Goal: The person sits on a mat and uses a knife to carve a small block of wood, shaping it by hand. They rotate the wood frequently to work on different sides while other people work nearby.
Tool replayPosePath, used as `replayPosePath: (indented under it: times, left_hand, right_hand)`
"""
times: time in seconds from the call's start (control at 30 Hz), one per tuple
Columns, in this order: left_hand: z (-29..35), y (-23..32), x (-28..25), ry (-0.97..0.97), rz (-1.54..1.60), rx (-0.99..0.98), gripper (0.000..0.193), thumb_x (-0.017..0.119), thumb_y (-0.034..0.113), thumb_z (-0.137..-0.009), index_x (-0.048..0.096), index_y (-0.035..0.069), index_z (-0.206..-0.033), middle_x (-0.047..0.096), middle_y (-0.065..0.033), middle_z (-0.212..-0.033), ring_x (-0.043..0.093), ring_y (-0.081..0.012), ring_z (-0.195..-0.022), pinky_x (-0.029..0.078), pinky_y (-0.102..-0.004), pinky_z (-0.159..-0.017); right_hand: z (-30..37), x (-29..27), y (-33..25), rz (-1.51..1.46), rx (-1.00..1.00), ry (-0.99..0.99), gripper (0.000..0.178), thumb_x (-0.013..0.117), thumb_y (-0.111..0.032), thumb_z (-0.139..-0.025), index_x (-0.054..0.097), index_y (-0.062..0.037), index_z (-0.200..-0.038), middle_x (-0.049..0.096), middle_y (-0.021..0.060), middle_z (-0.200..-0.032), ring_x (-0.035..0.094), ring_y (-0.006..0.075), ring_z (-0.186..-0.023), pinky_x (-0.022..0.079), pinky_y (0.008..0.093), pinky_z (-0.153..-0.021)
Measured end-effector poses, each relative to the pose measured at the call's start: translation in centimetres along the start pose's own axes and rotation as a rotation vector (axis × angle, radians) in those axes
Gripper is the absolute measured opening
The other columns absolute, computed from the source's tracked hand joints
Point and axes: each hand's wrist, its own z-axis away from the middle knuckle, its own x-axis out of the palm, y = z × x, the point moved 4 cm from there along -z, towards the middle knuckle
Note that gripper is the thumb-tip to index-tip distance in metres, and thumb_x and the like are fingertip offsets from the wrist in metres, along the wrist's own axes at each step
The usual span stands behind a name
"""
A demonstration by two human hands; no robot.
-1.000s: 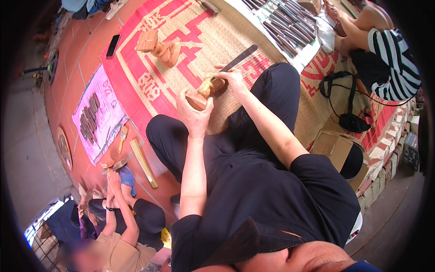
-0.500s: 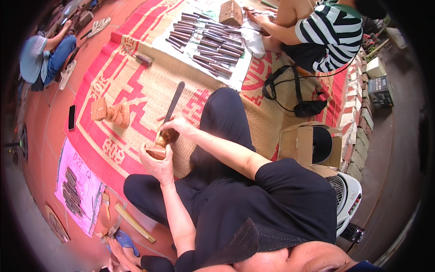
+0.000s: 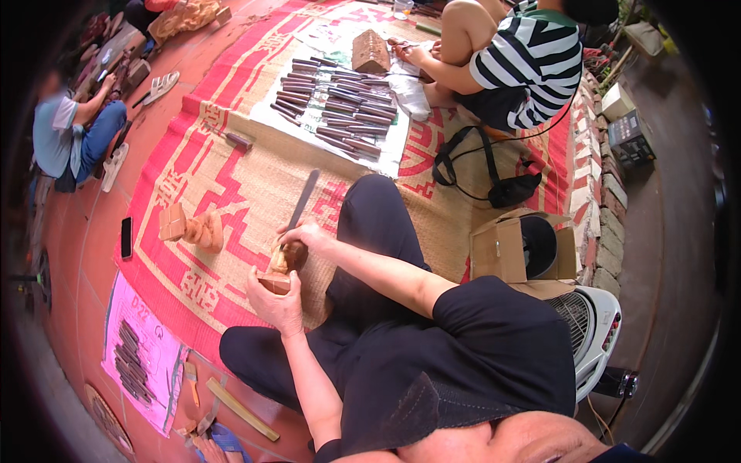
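In front of my crossed legs, my left hand is closed around the square base of a carved wooden piece. Above it, my right hand grips a long, flat dark file, whose far end points away from me over the mat. The right fingers are close against the piece's upper part, where pale and dark brown wood shows; its exact shape is partly hidden by the hands. To the left, another carved wooden figure with a square base lies on the mat.
Rows of dark-handled tools lie on a white sheet beyond me, beside a brick-like block. A striped-shirted person sits far right. Nearby are a phone, pink sheet, brush, black bag, cardboard box and fan.
The whole view has shifted, so surroundings sit lower and more appears at the top. Slightly less of the file shows beyond my right hand. Both hands keep their holds.
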Motion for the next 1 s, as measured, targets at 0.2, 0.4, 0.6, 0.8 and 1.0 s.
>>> replayPosePath:
  times: [0.2,0.4,0.6,0.8,1.0]
  left_hand:
    - [0.3,-0.2,-0.2,0.017,0.000,-0.008,0.073,0.080,0.025,-0.066,0.044,0.002,-0.124,0.053,-0.0187,-0.114,0.053,-0.0364,-0.106,0.044,-0.0454,-0.091]
    - [0.3,-0.3,-0.3,-0.007,0.006,-0.011,0.074,0.080,0.025,-0.066,0.043,0.002,-0.126,0.053,-0.0186,-0.115,0.053,-0.0361,-0.108,0.043,-0.0453,-0.093]
    - [0.3,-0.8,-0.1,0.021,0.012,-0.021,0.075,0.081,0.026,-0.066,0.043,0.003,-0.126,0.053,-0.0182,-0.116,0.053,-0.0364,-0.108,0.043,-0.0450,-0.093]
    - [-0.1,-0.5,-0.1,-0.022,0.018,-0.017,0.074,0.080,0.026,-0.067,0.042,0.003,-0.126,0.052,-0.0183,-0.117,0.052,-0.0362,-0.109,0.043,-0.0449,-0.093]
    - [0.0,-1.0,-0.3,0.008,0.031,-0.040,0.074,0.080,0.025,-0.067,0.042,0.002,-0.126,0.052,-0.0184,-0.116,0.052,-0.0364,-0.109,0.042,-0.0450,-0.093]
  right_hand:
    - [1.0,0.9,-0.3,-0.109,-0.011,-0.115,0.031,0.073,-0.010,-0.069,0.069,-0.0028,-0.100,0.069,0.0055,-0.081,0.062,0.0128,-0.073,0.047,0.0248,-0.068]
    - [0.1,-0.2,0.5,-0.039,0.072,-0.009,0.032,0.073,-0.006,-0.071,0.067,0.0008,-0.102,0.071,0.0075,-0.088,0.065,0.0126,-0.078,0.049,0.0232,-0.073]
    - [1.6,1.6,-1.4,-0.055,0.010,-0.105,0.033,0.073,-0.013,-0.070,0.070,-0.0025,-0.101,0.068,0.0046,-0.080,0.061,0.0112,-0.077,0.046,0.0248,-0.071]
    - [-0.6,-0.4,1.2,-0.068,0.087,-0.003,0.034,0.073,-0.004,-0.070,0.068,-0.0027,-0.104,0.071,0.0061,-0.084,0.065,0.0124,-0.074,0.050,0.0240,-0.069]
    - [1.7,2.0,-1.9,-0.008,0.027,-0.146,0.031,0.071,-0.009,-0.073,0.068,-0.0014,-0.103,0.071,0.0056,-0.085,0.064,0.0116,-0.076,0.049,0.0240,-0.071]
